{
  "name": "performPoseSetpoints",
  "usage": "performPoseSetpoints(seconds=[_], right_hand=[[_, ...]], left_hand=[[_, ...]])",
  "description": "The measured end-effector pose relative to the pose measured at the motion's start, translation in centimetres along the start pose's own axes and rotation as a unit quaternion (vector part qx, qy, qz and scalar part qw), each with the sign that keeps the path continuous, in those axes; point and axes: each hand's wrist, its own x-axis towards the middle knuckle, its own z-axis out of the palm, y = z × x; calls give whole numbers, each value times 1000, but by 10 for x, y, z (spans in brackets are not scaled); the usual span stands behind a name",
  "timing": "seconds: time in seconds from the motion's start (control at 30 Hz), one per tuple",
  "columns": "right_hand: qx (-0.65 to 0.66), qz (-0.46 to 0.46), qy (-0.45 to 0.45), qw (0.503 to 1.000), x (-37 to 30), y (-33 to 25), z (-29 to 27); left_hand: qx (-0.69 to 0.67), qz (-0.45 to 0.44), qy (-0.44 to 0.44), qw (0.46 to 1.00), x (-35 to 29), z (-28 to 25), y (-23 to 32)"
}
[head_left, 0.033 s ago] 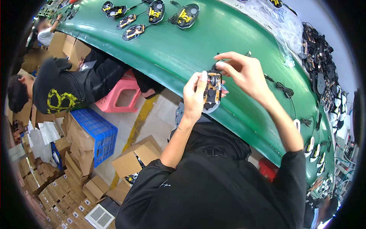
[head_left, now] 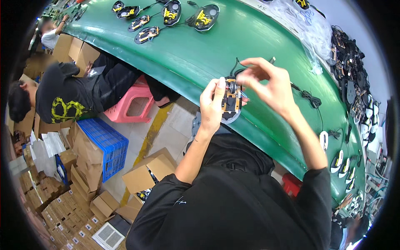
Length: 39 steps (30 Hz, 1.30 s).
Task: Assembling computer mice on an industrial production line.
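My left hand point(head_left: 212, 102) is closed round an opened computer mouse point(head_left: 229, 105), thumb along its side, at the near edge of the green bench. The mouse's orange circuit board, black scroll wheel and thin wires face up. A black cable point(head_left: 236, 66) leaves its top end and loops onto the bench. Just right of the scroll wheel hovers my right hand point(head_left: 271, 85), index finger stretched out and apart from the thumb. Its thumb is blurred by motion, and the other fingers are partly hidden. I see nothing held in it.
Opened mouse shells point(head_left: 206, 17) and boards point(head_left: 146, 35) lie on the green bench point(head_left: 179, 54) at far left. A coiled cable point(head_left: 310, 99) and white-edged mice point(head_left: 336, 161) are on the right. A person point(head_left: 62, 91) sits at left by a pink stool point(head_left: 133, 102), a blue crate point(head_left: 109, 141) and cartons.
My right hand has shifted slightly, its thumb now blurred beside the mouse. The cable loop above the mouse shows more plainly. My left hand keeps its hold.
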Motion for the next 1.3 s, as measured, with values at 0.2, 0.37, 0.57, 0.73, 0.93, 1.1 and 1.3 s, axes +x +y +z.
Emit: performPoseSetpoints(seconds=[0.2,0.37,0.57,0.73,0.93,1.1,1.3], right_hand=[[-77,-60,93,991,-42,11,24],[103,73,38,991,-40,5,27],[116,91,252,956,-68,-15,86],[-40,44,125,990,-71,-7,73],[109,136,128,976,-59,-19,0],[-80,60,165,981,-19,15,-23],[-385,-372,58,843,153,87,28]], left_hand=[[-50,-7,41,998,7,2,-3],[122,98,62,986,3,1,-4],[96,198,53,974,-1,22,-10],[-44,-3,59,997,17,12,1],[-103,-1,53,993,29,9,-15],[-133,-17,52,990,42,-12,-28],[-189,-51,34,980,46,-13,-35]])
